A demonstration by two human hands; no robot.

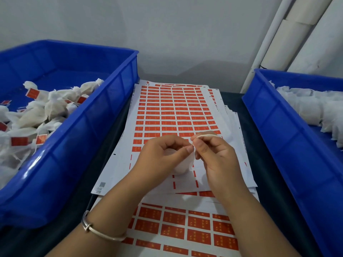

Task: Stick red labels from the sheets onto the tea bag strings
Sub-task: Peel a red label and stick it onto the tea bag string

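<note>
A stack of white sheets [176,112] printed with rows of red labels lies between two blue bins; another sheet of red labels [185,227] lies nearer me. Over the sheets, my left hand [159,156] holds a white tea bag [182,166] in its curled fingers. My right hand [215,156] pinches the tea bag's pale string [206,135] close to the left fingertips. The lower rows of the top sheet show only thin red strips where labels are gone.
A blue bin [96,127] on the left holds several white tea bags with red labels [19,140] attached. A blue bin [285,130] on the right holds white tea bags [311,108] without labels. White pipes [285,45] lean at the back right against the grey wall.
</note>
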